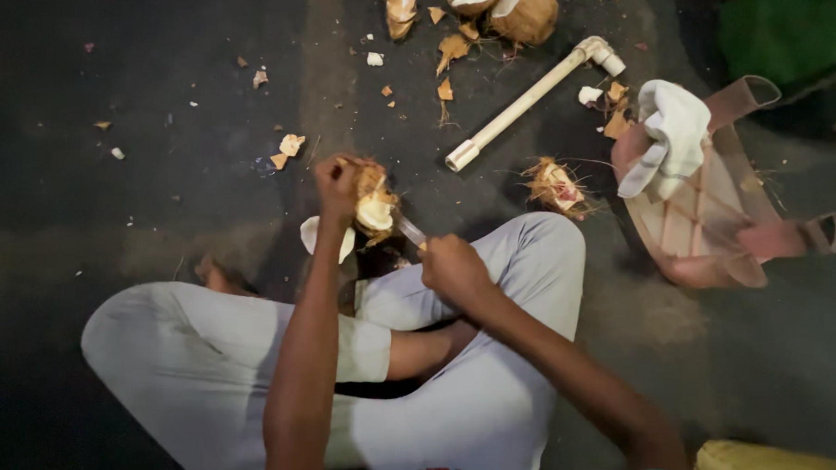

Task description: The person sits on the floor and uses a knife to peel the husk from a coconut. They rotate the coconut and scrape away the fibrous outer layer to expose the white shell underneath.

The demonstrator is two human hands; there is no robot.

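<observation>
My left hand (336,184) grips a broken coconut piece (375,206) with brown husk and white flesh, held upright over the dark floor. In my right hand (452,264) is a knife (409,230) whose blade points up-left into the white flesh. A pale shell fragment (311,234) lies just below the coconut. I sit cross-legged in light grey trousers (486,395) right behind both hands.
A white plastic pipe (525,100) lies diagonally ahead. More coconut halves (514,9) and husk chips (452,49) are scattered at the far side. A fibrous husk lump (555,186) lies right of the pipe. An overturned pink stool (715,208) with a white cloth (673,133) is at right.
</observation>
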